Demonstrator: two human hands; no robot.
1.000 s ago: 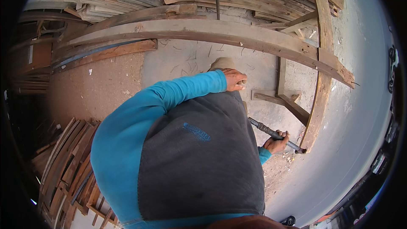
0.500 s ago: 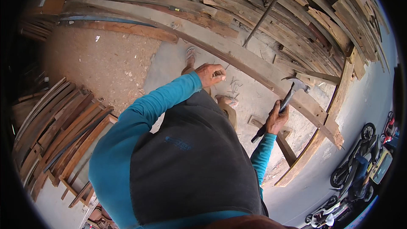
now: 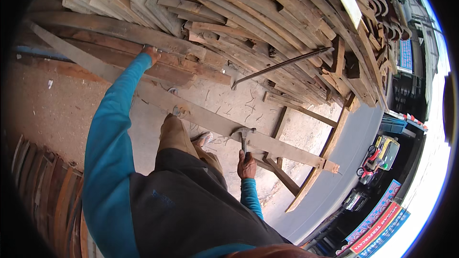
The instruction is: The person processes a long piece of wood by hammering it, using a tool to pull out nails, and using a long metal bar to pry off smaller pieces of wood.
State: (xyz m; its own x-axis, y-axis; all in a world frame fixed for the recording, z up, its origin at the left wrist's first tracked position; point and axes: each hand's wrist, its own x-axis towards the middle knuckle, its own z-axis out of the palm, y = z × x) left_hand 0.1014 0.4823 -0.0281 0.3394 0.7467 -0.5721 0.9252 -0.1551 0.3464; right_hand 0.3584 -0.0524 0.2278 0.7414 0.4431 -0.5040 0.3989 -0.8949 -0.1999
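My right hand [image 3: 246, 163] grips the handle of a claw hammer [image 3: 243, 134]. The hammer's head rests against a long pale plank [image 3: 287, 149] that runs slantwise over the sandy ground. My foot [image 3: 202, 139] stands beside this plank, my knee above it. My left hand [image 3: 152, 53], at the end of a blue sleeve, is stretched far out to the wood pile and lies on the edge of a dark plank [image 3: 119, 29]. Whether its fingers close on that plank is too small to tell.
A high stack of curved boards [image 3: 248, 14] fills the top, with a thin metal bar [image 3: 282, 66] leaning out of it. A wooden frame [image 3: 306, 114] lies at the right. More boards [image 3: 43, 196] lie at the lower left. Parked vehicles [image 3: 382, 155] stand on the road.
My view has swung upward toward the pile. My left hand left the long plank and reached out to the stack. My right hand brought the hammer down to the plank.
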